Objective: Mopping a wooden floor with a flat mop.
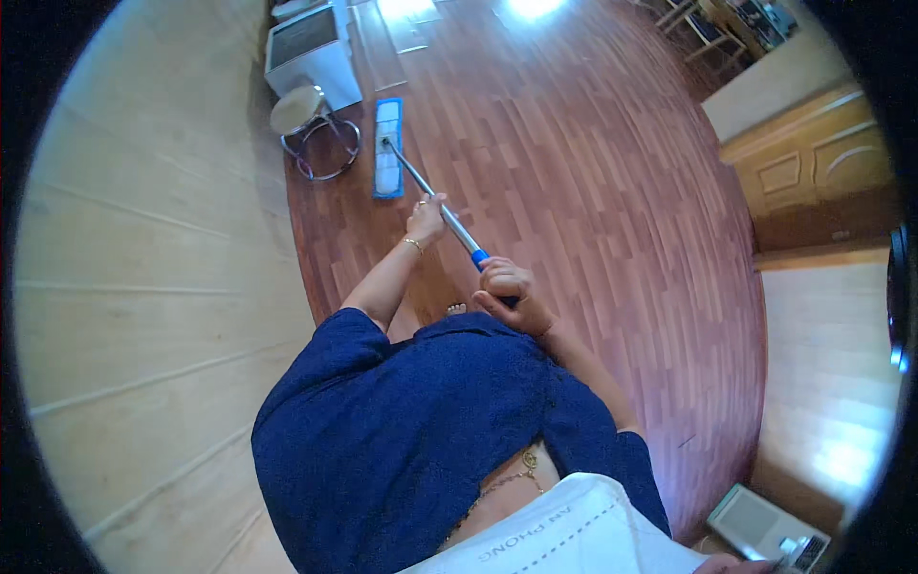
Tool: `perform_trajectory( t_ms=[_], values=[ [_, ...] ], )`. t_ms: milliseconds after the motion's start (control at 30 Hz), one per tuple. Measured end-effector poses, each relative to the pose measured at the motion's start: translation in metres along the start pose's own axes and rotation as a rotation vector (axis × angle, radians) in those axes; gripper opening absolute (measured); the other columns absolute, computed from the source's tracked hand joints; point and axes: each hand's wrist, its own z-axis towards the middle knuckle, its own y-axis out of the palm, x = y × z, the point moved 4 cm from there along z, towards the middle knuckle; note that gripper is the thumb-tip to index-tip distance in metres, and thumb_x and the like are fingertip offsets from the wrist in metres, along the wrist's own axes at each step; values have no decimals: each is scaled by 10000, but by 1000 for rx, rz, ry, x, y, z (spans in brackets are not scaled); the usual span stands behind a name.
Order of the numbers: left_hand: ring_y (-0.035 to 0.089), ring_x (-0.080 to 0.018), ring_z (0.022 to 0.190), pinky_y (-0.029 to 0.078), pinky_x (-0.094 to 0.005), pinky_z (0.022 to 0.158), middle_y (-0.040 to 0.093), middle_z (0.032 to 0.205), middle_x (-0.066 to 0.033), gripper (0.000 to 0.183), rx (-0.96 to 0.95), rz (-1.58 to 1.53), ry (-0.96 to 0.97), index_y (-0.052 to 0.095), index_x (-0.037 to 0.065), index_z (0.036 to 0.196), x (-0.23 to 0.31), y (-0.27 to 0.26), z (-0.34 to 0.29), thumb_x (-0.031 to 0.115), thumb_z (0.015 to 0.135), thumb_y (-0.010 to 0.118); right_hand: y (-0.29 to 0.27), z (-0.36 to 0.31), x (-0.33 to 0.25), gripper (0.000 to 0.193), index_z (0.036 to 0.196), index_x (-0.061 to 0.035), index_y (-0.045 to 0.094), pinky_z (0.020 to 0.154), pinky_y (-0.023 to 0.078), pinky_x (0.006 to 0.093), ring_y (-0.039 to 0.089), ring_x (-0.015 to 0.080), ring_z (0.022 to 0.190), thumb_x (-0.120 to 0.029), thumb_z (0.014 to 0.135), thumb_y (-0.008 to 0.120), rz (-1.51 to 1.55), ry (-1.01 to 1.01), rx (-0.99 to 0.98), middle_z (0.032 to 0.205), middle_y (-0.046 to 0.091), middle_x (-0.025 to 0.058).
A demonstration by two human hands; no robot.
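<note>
A flat mop (pixel 388 172) with a blue-edged, white-topped head rests on the wooden floor ahead of me, left of the middle. Its silver pole (pixel 461 232) slants from the head back toward my waist. My left hand (pixel 426 222), a bracelet at its wrist, is wrapped round the middle of the pole. Higher up, just behind a blue collar on the pole, my right hand (pixel 507 285) closes round the grip. The grip's dark end shows under that hand.
Just left of the mop head stands a round stool (pixel 298 110) with a metal ring base. Behind it is a white cabinet (pixel 311 57) by the pale left wall (pixel 163 277). A wooden door (pixel 813 172) is on the right. A grey-white device (pixel 765 524) lies at the lower right.
</note>
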Motion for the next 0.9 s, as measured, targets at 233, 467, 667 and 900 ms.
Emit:
perform_trajectory(
  t_ms=[233,467,667,900],
  values=[
    [591,-318,966,485,-449,783,602,888,-97,267,111,-186,420,563,91,875,39,-13,5,307,807,705,-30,9,-55,213,624,3,549,910,452,423,583,228,648,-8,787,685,28,66,167,632,554,87],
    [550,-325,627,435,-420,585,509,621,-125,311,5,-221,635,479,46,650,150,-51,-30,207,782,711,-67,10,-137,236,604,-16,535,850,451,416,561,249,615,-38,770,700,-85,93,173,601,524,84],
    [591,-296,621,414,-420,577,557,611,-97,270,-105,-346,727,542,110,659,198,-46,-64,283,765,721,-77,19,-193,286,596,-81,516,635,474,372,577,239,581,-175,704,763,-164,-148,26,605,560,41],
    [590,-339,605,430,-426,530,584,645,-134,302,-324,-443,708,558,79,728,221,-59,-104,319,810,723,-53,34,-211,353,706,-95,479,530,396,378,504,260,547,-276,730,782,-68,-439,1,594,452,43]
  ],
)
